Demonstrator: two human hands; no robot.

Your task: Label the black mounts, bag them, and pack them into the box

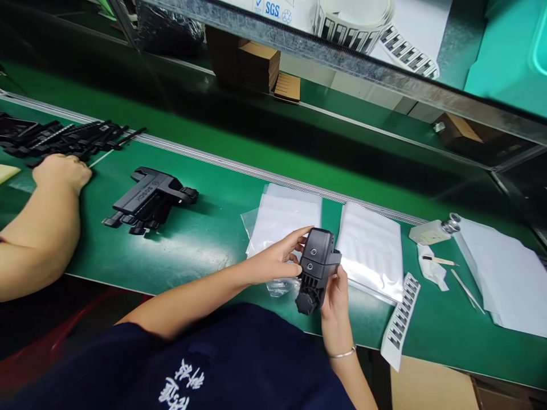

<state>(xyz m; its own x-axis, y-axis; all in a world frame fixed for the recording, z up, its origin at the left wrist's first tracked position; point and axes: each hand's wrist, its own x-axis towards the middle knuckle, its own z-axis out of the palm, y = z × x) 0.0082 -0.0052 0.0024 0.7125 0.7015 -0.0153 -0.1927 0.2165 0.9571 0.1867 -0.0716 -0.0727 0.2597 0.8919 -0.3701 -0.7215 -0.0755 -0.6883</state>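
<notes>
In front of my chest I hold a black plastic clamp mount (317,259) with two round screws on its face and a ribbed knob at its lower end. My left hand (284,255) grips its left edge between thumb and fingers. Around its right side and underside, my right hand (335,290) is closed; some of those fingers are hidden behind it. Behind the mount, two stacks of clear plastic bags, a left stack (290,210) and a right stack (371,245), lie on the green bench. Farther left rest similar black mounts (149,196), one lettered BOSCH.
A co-worker's arm (47,228) reaches in at left beside a pile of black parts (64,136). At right are a label strip (399,322), a metal-capped bottle (433,230), tweezers (468,291) and white sheets (508,273). A metal shelf (363,62) overhangs the back.
</notes>
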